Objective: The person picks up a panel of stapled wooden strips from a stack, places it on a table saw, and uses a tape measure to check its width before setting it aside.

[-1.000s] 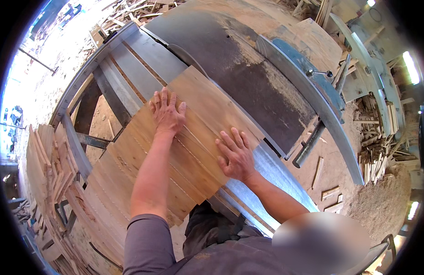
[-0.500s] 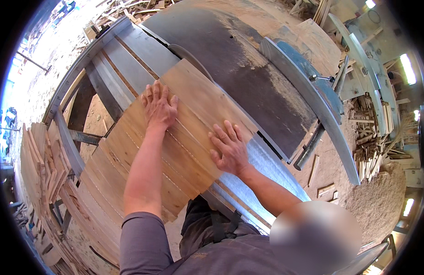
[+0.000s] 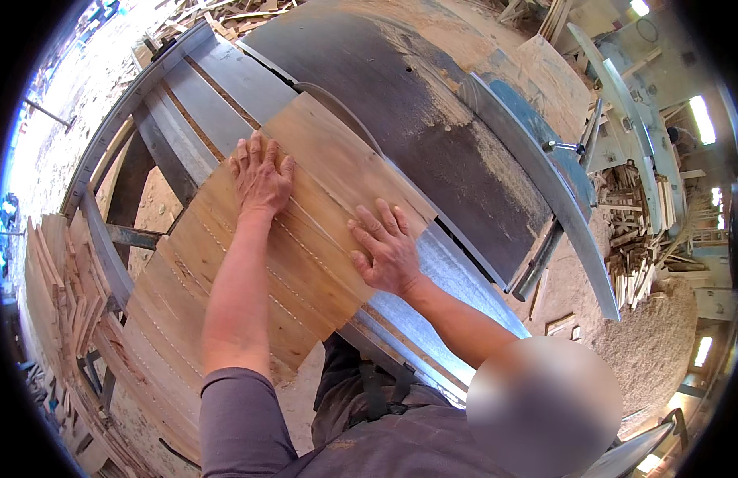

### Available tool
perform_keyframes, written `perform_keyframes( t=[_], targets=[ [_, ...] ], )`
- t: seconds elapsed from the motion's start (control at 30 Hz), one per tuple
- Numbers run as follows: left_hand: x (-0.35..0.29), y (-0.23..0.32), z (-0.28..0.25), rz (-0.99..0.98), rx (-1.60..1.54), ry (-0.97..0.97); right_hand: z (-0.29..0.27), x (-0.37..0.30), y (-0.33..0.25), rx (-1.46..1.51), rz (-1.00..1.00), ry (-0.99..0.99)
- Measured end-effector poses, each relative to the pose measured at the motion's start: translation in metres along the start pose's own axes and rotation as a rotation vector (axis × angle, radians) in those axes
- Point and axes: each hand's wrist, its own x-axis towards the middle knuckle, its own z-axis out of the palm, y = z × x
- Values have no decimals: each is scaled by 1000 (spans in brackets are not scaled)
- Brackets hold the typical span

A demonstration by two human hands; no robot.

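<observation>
A wide wooden panel (image 3: 321, 263) made of joined strips, with pale dotted lines along its seams, lies across the grooved metal sliding table (image 3: 198, 92) of a saw. My left hand (image 3: 263, 182) rests flat on the panel near its far edge, fingers spread. Nearer the panel's right end, my right hand (image 3: 389, 253) also presses flat, fingers apart. Neither hand grips anything. Along the panel's right edge a round saw blade (image 3: 337, 110) shows partly, its lower part hidden.
The dark fixed saw table (image 3: 385, 103) carries sawdust, with a metal fence (image 3: 528, 151) on its right. A curved-looking metal rail (image 3: 130, 103) bounds the far left. Stacked boards (image 3: 62, 279) stand left. Wood offcuts (image 3: 640, 271) and a sawdust heap (image 3: 648, 350) lie right.
The panel, the sliding table and both hands have shifted slightly toward the far left past the saw blade. Both hands keep the same flat pose on the panel.
</observation>
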Motion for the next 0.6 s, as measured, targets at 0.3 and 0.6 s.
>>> perform_keyframes(
  t=[0.3, 0.6],
  targets=[
    [36, -29, 2, -9, 18, 13, 15, 43, -9, -6, 3, -6],
    [76, -57, 0, 3, 9, 17, 29, 87, -18, -3, 4, -3]
  ],
)
